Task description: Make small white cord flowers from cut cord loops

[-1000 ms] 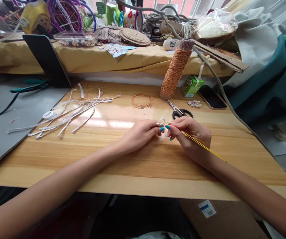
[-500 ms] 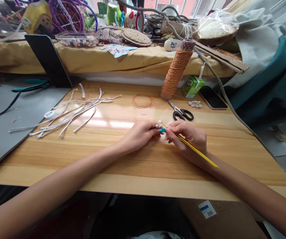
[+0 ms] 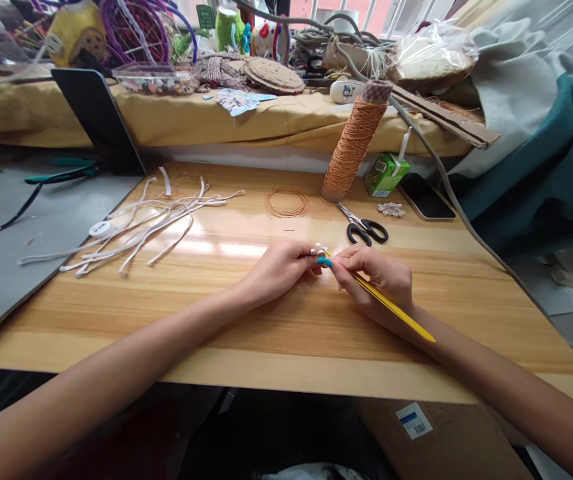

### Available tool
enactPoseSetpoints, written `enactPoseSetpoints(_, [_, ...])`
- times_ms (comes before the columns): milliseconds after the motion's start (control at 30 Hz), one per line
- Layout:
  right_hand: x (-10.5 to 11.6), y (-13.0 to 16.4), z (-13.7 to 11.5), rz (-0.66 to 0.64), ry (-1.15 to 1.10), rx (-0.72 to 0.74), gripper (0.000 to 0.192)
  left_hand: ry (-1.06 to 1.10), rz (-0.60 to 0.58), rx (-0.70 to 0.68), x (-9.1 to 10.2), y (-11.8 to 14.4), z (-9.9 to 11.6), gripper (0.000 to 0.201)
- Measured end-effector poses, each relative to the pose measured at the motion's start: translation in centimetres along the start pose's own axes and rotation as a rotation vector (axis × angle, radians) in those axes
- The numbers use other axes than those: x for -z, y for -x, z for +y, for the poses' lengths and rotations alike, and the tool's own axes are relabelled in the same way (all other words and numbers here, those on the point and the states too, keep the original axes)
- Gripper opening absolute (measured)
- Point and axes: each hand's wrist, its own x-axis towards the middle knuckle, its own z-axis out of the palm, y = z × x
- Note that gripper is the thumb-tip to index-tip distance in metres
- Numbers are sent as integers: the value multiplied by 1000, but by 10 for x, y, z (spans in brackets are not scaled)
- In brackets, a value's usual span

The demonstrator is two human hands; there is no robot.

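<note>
My left hand (image 3: 284,267) is closed in a pinch over the middle of the wooden table, its fingertips on a small white piece (image 3: 319,251) that the fingers mostly hide. Against it, my right hand (image 3: 379,270) pinches a long, thin yellow strip (image 3: 396,308). The strip's near end reaches the white piece; its far end slants down along my right wrist. Turquoise nails show where the fingertips meet. Just beyond my right hand lie scissors (image 3: 366,230) with black handles. Farther back is a coil of thin orange-brown cord (image 3: 287,203).
White cords (image 3: 151,233) lie in a loose pile at left. A spool of orange cord (image 3: 355,143) stands at the back, near a green drink carton (image 3: 385,175), a phone (image 3: 426,197) and small white bits (image 3: 391,209). A dark tablet (image 3: 97,120) leans against the cluttered ledge.
The yellow strip's far end has turned to show a broader face and dropped slightly. Around the white piece, my fingertips have shifted a little. The things on the table have stayed put.
</note>
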Motion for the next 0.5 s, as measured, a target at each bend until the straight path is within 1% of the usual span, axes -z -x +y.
enactPoseSetpoints(233, [-1, -2, 0, -18, -10, 67, 19, 9, 5, -5, 0, 0, -1, 17])
enactPoseSetpoints(367, [-2, -3, 1, -36, -8, 84, 19, 19, 0, 21, 0, -1, 0, 16])
enactPoseSetpoints(500, [-2, -4, 1, -30, 1, 97, 19, -9, 3, 1, 0, -1, -1, 16])
